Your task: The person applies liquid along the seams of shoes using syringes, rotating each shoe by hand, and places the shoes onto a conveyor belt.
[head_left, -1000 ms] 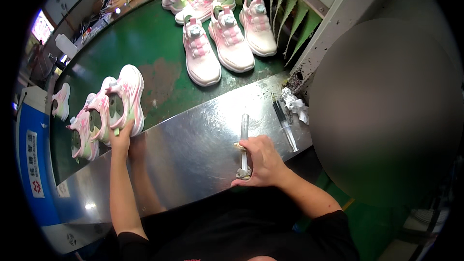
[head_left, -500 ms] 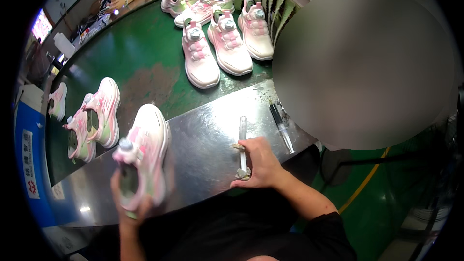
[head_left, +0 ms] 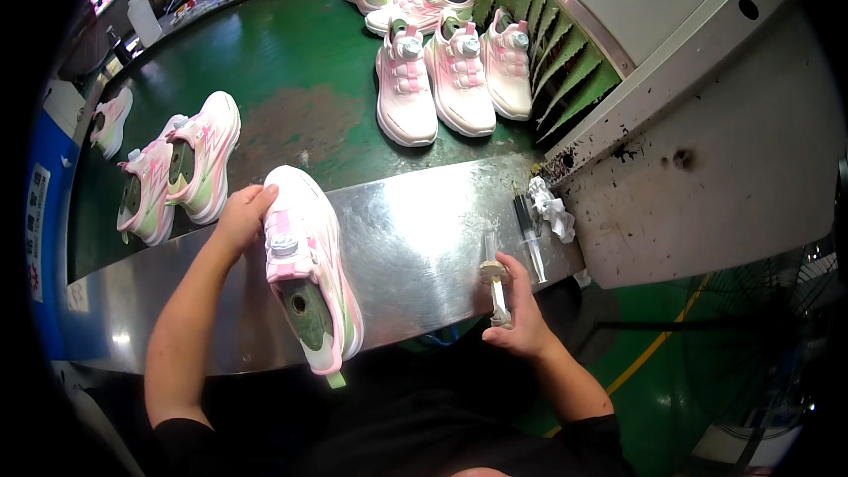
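My left hand (head_left: 243, 219) is closed on the forefoot of a white-and-pink sneaker (head_left: 311, 261). The shoe is over the metal edge strip, its toe pointing away and its green-lined opening toward me. A round grey lace dial sits on its tongue. In my right hand (head_left: 523, 314) is a clear syringe (head_left: 496, 290), gripped between thumb and fingers near the strip's front edge, its barrel pointing away. Yellowish residue covers its flange and plunger end. Just beyond that hand, a syringe with dark contents (head_left: 528, 234) lies on the metal beside crumpled white tissue (head_left: 552, 210).
Behind the metal strip (head_left: 389, 221) is a green belt (head_left: 291, 53). Two sneakers (head_left: 190, 163) rest on it at left, another (head_left: 111, 124) at the far left edge. Several more (head_left: 459, 79) are grouped at the back, near green curtain strips (head_left: 574, 79). A metal housing (head_left: 707, 141) rises at right.
My left hand has shifted from the sneaker's heel to its forefoot, and the shoe is nearer the middle. My right hand still grips the clear syringe. The view has shifted.
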Tool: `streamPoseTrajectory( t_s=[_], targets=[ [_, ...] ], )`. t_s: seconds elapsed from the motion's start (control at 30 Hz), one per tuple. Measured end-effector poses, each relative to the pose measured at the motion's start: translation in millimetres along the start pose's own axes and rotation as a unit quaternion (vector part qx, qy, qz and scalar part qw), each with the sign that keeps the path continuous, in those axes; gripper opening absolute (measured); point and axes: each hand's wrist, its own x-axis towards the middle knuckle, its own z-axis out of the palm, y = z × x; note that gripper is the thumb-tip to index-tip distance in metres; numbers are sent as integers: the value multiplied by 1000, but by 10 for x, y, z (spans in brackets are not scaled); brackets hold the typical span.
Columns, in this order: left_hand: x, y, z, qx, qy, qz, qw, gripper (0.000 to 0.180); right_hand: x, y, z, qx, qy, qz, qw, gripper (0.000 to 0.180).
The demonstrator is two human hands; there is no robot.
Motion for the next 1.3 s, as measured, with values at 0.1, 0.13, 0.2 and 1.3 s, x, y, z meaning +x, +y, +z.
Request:
streamPoseTrajectory(
  t_s=[0.1,0.13,0.2,1.3],
  targets=[
    [33,90,174,41,33,39,998,45,-44,6,-46,-12,-4,-2,1000,112],
    [-6,172,273,15,58,77,995,48,-53,0,-48,-9,-8,-1,1000,112],
    [-181,357,508,-118,44,95,987,51,-67,-17,-27,-11,-12,-2,1000,112],
    [-951,72,606,-315,-60,409,854,67,618,-1392,734,465,-303,-58,829,116]
  ],
)
